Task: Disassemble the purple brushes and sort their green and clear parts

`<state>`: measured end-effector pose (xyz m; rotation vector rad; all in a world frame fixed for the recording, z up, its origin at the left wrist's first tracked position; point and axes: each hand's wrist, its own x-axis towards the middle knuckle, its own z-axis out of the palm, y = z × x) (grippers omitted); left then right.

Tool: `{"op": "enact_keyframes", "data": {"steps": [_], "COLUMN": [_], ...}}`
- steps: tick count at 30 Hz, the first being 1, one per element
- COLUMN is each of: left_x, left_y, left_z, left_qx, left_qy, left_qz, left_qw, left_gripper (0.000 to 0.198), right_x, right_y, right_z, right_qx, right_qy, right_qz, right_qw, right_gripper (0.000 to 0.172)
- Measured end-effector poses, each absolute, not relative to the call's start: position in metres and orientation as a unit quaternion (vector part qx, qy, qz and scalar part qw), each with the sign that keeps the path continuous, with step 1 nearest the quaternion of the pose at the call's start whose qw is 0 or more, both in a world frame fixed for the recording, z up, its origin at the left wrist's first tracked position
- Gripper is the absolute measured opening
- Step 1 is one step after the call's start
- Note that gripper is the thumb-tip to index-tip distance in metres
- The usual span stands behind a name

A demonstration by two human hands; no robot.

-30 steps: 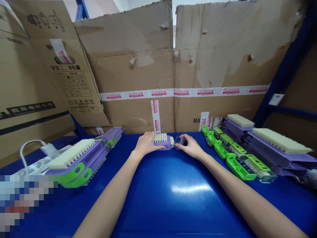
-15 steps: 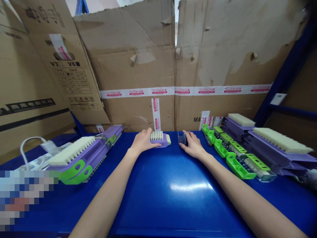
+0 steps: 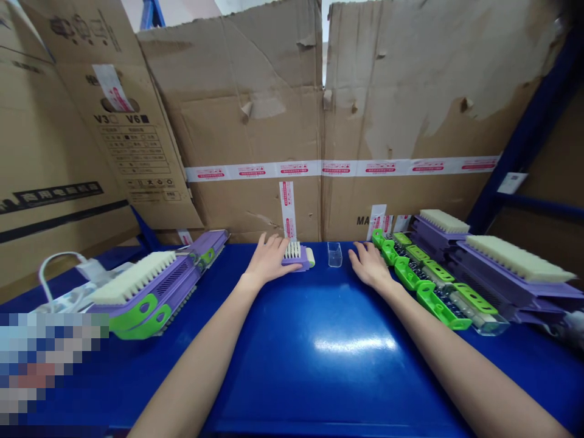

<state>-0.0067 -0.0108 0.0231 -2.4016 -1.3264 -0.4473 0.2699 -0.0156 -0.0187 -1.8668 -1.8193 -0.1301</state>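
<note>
Left hand (image 3: 269, 260) lies open against the small purple brush (image 3: 297, 255) at the back of the counter (image 3: 319, 340). Right hand (image 3: 370, 266) flat, released, near the clear cap (image 3: 334, 254), not touching. Brush looks light and rigid: grip its sides. Cap probably thin, slippery.

A small purple brush (image 3: 298, 257) and a clear cup (image 3: 334, 254) sit at the back of the blue table (image 3: 319, 371). Big purple brushes (image 3: 146, 286) lie at the left, more brushes (image 3: 502, 267) and green parts (image 3: 424, 286) at the right.
</note>
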Motion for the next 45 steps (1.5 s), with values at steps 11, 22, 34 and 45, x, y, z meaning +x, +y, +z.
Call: {"op": "enact_keyframes", "data": {"steps": [11, 22, 34, 45], "left_x": [-0.005, -0.007, -0.007, -0.006], "left_y": [-0.013, -0.007, -0.008, -0.009], "left_z": [0.026, 0.022, 0.024, 0.03], "left_qx": [-0.814, -0.817, -0.817, -0.823], "left_qy": [-0.543, -0.534, -0.537, -0.535], "left_qz": [-0.147, -0.171, -0.166, -0.15], "left_qw": [0.142, 0.136, 0.131, 0.116], "left_gripper": [0.077, 0.076, 0.069, 0.078], "right_x": [0.268, 0.275, 0.27, 0.267], "right_y": [-0.02, -0.013, -0.014, -0.016], "right_z": [-0.011, -0.016, -0.017, -0.014], "right_qx": [-0.702, -0.709, -0.712, -0.738], "right_qy": [-0.68, -0.678, -0.664, -0.651], "right_qz": [-0.035, -0.062, -0.121, -0.09], "right_qw": [0.208, 0.181, 0.192, 0.153], "right_gripper": [0.042, 0.035, 0.037, 0.043]}}
